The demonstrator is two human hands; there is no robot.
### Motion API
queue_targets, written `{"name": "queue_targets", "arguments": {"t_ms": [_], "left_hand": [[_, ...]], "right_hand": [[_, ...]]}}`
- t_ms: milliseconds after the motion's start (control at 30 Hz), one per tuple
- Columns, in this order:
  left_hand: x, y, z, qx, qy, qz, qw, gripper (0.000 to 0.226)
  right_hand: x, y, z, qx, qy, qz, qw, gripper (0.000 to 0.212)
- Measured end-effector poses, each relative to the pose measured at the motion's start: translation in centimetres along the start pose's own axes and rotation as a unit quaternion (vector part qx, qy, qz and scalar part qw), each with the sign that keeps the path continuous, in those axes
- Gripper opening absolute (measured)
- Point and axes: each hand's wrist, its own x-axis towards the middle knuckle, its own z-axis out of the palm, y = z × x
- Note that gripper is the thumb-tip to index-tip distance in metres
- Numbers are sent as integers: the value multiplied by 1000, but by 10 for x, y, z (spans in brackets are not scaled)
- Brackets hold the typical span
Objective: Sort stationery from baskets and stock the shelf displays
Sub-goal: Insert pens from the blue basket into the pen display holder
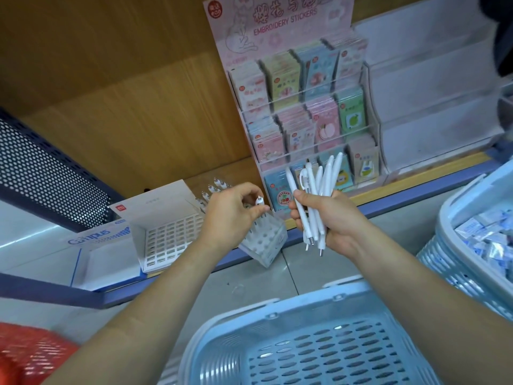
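Item: white pens [313,201]. Light, stiff, smooth plastic, likely slippery when bunched; best held mid-barrel. The bunch is gripped in the right hand [333,220], right of the perforated pen block [266,243]. 1 pen [259,202] is pinched by the left hand [233,212] fingers [251,190] above the block. The block sits at the shelf lip [388,209], seemingly tilted. The sticker rack [305,120] is close behind; there is open room in front.

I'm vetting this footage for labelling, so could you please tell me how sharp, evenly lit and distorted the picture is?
Head view: wide-angle distortion slants the shelf edge and leans the sticker display; soft throughout, small print on the sticker packs smeared; lighting even, no hard shadows; the white pens in the right hand read clearly.
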Motion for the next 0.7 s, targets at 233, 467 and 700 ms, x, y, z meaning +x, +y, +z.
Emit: {"name": "queue_targets", "arguments": {"t_ms": [233, 467, 700], "left_hand": [[-6, -9, 7, 85, -3, 65, 994, 20], [-2, -7, 8, 108, 10, 50, 993, 25], [4, -3, 6, 105, 20, 11, 994, 17]], "right_hand": [[2, 4, 0, -52, -6, 2, 999, 8], [7, 11, -3, -205, -10, -43, 978, 25], [8, 16, 1, -361, 28, -102, 927, 45]]}}
